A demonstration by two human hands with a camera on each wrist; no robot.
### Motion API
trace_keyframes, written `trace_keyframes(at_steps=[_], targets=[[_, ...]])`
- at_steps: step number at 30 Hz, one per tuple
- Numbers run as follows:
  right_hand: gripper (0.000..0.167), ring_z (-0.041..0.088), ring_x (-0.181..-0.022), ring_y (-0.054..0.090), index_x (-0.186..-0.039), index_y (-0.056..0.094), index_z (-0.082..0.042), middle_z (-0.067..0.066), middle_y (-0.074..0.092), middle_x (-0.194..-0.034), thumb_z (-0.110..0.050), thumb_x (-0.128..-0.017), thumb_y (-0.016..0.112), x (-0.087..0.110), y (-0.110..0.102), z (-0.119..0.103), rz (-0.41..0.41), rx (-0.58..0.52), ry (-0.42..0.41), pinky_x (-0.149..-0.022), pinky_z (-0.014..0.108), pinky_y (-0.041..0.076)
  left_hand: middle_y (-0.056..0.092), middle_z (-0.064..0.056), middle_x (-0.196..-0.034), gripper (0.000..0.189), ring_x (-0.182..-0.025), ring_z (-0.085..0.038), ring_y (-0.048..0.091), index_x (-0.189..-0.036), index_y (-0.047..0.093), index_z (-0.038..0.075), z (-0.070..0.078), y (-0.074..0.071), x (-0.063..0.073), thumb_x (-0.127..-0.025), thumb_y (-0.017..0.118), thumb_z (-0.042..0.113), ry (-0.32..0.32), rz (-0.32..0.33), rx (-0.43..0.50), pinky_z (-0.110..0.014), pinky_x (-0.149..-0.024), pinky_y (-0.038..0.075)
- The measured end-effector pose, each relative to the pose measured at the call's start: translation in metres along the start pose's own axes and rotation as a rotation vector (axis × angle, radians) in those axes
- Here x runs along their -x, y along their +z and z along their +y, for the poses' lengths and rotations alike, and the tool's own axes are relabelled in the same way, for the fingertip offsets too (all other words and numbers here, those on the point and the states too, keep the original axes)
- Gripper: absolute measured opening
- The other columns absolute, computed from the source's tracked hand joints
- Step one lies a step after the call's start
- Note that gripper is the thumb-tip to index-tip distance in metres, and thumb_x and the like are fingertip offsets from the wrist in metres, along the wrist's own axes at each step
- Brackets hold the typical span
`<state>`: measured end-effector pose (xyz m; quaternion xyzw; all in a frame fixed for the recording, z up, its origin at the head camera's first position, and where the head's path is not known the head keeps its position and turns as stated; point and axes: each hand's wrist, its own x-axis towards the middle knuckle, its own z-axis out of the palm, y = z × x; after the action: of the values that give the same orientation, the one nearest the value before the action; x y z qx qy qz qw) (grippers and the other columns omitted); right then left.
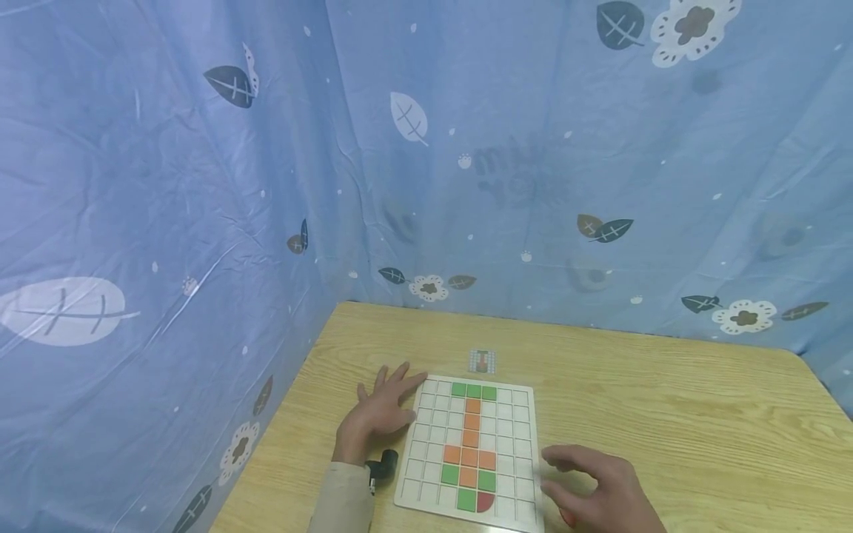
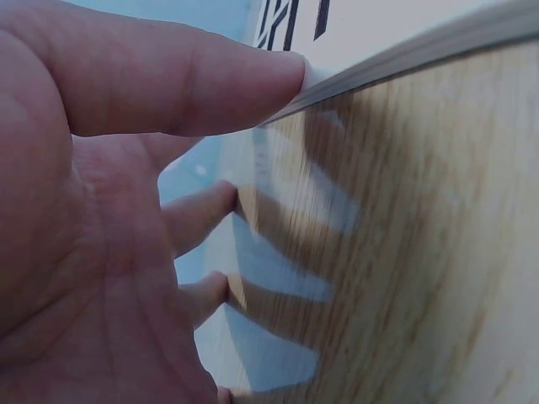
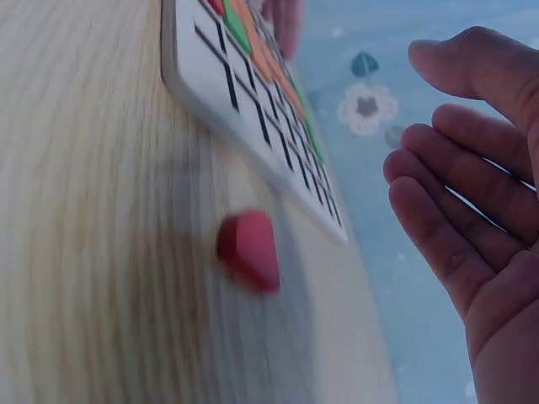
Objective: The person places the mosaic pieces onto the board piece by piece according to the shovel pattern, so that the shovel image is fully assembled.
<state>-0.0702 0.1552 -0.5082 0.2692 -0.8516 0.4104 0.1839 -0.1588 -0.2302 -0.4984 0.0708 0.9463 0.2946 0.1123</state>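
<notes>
A white grid board [image 1: 521,444] lies on the table, bearing green tiles [image 1: 474,391], orange tiles [image 1: 469,438] and one rounded red tile [image 1: 485,503]. At its left edge is my left hand [image 1: 383,411], fingers spread; the thumb [image 2: 194,80] touches the board's side and other fingertips rest on the wood. To the right of the board, my right hand [image 1: 603,485] hovers with loosely bent fingers and holds nothing. A loose red tile [image 3: 250,251], slightly blurred, is on the table below this hand; in the head view the hand mostly covers it.
A small printed pattern card [image 1: 482,361] lies just beyond the board's far edge. By the left wrist is a black device [image 1: 383,466]. Blue patterned curtains [image 1: 506,163] hang behind and to the left of the wooden table [image 1: 666,414].
</notes>
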Motion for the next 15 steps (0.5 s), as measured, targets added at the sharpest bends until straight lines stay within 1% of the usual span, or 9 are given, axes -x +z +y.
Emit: trace_keyframes(at_steps=[3,5,7,8,11,12,14,15], targets=[[0.046,0.002,-0.089,0.078,-0.109,0.084,-0.019,-0.01,0.084,-0.105,-0.002,-0.069,0.099,0.006,-0.005,0.005,0.04,0.023,0.005,-0.084,0.004,0.055,0.027,-0.014,-0.182,0.08,-0.169,-0.054,0.006,-0.165,0.052,0.028,0.0,0.0,-0.001,-0.089,0.07,0.012,0.001,0.0,-0.001,-0.091,-0.121,-0.007],[0.045,0.0,-0.089,0.077,-0.108,0.085,-0.018,-0.012,0.084,-0.104,-0.002,-0.069,0.099,0.01,-0.008,0.007,0.051,0.033,0.043,-0.084,0.003,0.054,0.026,-0.014,-0.182,0.08,-0.169,-0.054,0.006,-0.165,0.052,0.028,-0.001,0.0,-0.001,-0.089,0.069,0.011,0.0,0.0,0.001,-0.09,-0.121,-0.007],[0.041,-0.002,-0.089,0.076,-0.107,0.085,-0.021,-0.014,0.083,-0.104,-0.006,-0.072,0.099,0.014,-0.012,0.007,0.046,0.056,0.128,-0.082,0.004,0.054,0.026,-0.013,-0.182,0.081,-0.169,-0.053,0.006,-0.165,0.052,0.028,-0.001,0.0,-0.001,-0.088,0.069,0.011,-0.003,0.002,0.004,-0.09,-0.121,-0.008],[0.038,-0.003,-0.09,0.075,-0.107,0.085,-0.022,-0.015,0.083,-0.104,-0.01,-0.074,0.099,0.015,-0.014,0.006,0.028,0.066,0.189,-0.081,0.006,0.055,0.026,-0.013,-0.182,0.081,-0.169,-0.053,0.006,-0.165,0.052,0.028,-0.001,0.0,-0.001,-0.088,0.069,0.011,-0.004,0.002,0.006,-0.09,-0.121,-0.008],[0.034,-0.005,-0.09,0.074,-0.107,0.085,-0.025,-0.015,0.083,-0.102,-0.018,-0.077,0.099,0.021,-0.019,0.005,-0.018,0.093,0.311,-0.077,0.01,0.057,0.026,-0.013,-0.182,0.081,-0.169,-0.053,0.005,-0.165,0.052,0.028,0.0,0.0,0.0,-0.088,0.069,0.01,-0.007,0.001,0.009,-0.09,-0.121,-0.008],[0.033,-0.006,-0.09,0.073,-0.106,0.085,-0.026,-0.015,0.083,-0.102,-0.021,-0.077,0.099,0.022,-0.02,0.005,-0.032,0.096,0.344,-0.076,0.011,0.058,0.026,-0.013,-0.182,0.081,-0.169,-0.053,0.005,-0.165,0.052,0.028,0.0,0.0,0.0,-0.088,0.069,0.01,-0.007,0.0,0.009,-0.09,-0.121,-0.008],[0.033,-0.007,-0.091,0.073,-0.107,0.085,-0.026,-0.014,0.084,-0.101,-0.022,-0.077,0.099,0.026,-0.021,0.004,-0.055,0.099,0.378,-0.075,0.015,0.06,0.026,-0.014,-0.182,0.081,-0.169,-0.053,0.005,-0.165,0.052,0.028,0.001,0.0,0.0,-0.088,0.069,0.01,-0.007,0.0,0.008,-0.09,-0.121,-0.008],[0.033,-0.007,-0.092,0.073,-0.107,0.085,-0.027,-0.015,0.083,-0.101,-0.022,-0.077,0.099,0.028,-0.021,0.004,-0.061,0.094,0.39,-0.076,0.015,0.059,0.026,-0.014,-0.182,0.081,-0.169,-0.053,0.005,-0.165,0.052,0.028,0.001,0.0,0.0,-0.088,0.069,0.01,-0.007,0.0,0.008,-0.09,-0.121,-0.008]])
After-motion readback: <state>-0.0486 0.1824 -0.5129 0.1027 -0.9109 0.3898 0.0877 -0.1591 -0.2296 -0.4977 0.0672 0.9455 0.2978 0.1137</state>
